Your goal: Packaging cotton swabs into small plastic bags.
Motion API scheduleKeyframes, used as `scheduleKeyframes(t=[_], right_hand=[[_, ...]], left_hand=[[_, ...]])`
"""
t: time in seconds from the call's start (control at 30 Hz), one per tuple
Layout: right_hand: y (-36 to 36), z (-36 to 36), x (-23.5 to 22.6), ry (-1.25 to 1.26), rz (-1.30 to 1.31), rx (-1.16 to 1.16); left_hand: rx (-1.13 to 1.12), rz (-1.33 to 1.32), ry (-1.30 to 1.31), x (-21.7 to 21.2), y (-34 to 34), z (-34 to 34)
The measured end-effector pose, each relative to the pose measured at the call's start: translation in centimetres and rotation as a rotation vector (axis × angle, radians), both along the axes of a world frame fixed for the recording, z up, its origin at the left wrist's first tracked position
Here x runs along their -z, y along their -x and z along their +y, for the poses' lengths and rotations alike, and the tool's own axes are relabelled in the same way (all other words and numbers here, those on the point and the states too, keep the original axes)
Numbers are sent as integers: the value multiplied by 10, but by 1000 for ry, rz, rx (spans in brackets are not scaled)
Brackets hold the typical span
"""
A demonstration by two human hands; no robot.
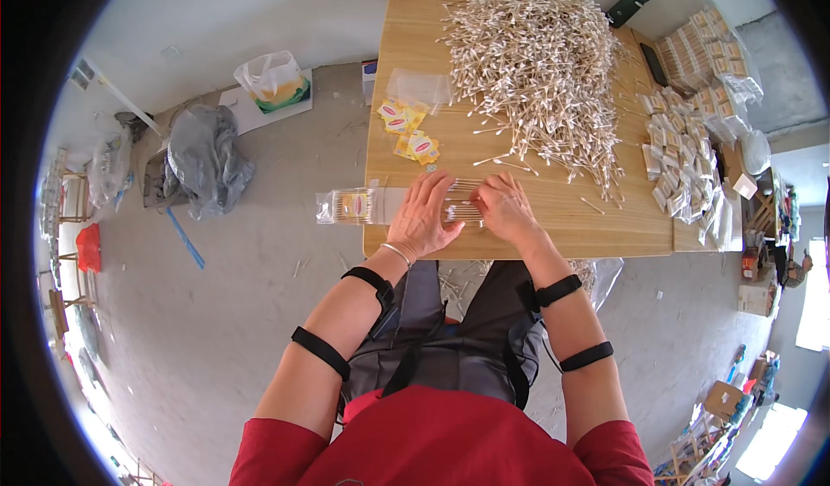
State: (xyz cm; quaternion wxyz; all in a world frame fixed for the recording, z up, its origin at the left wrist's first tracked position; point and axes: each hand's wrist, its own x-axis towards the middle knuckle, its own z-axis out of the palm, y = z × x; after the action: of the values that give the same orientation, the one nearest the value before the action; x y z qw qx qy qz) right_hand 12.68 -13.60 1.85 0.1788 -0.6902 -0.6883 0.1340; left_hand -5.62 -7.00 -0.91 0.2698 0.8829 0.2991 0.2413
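Observation:
A row of cotton swabs lies side by side between my hands, near the table's front edge. My left hand spans the left ends, fingers on the far side and thumb on the near side. Bent fingers of my right hand grip the right ends. Left of my left hand, a clear plastic packet holds swabs and a yellow card; it reaches past the table's left edge. Beyond the hands rises a large heap of loose cotton swabs. Yellow cards lie at the left, by clear plastic bags.
Filled swab packets are piled on the right of the wooden table, with more stacked packets behind. A dark green cylinder stands at the back. A grey plastic bag sits on the floor at left; fallen swabs lie under the table.

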Motion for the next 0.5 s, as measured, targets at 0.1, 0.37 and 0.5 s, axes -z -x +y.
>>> scheduleKeyframes(t=[0.1, 0.37, 0.5], right_hand=[[6, 4, -6, 47, -94, 1], [10, 14, -6, 51, -430, -133], [5, 7, -8, 23, -214, -49]], left_hand=[[-2, -4, -1, -1, 2, 0], [-10, -9, -22, -3, 1, -1], [-22, 0, -11, -5, 1, 0]])
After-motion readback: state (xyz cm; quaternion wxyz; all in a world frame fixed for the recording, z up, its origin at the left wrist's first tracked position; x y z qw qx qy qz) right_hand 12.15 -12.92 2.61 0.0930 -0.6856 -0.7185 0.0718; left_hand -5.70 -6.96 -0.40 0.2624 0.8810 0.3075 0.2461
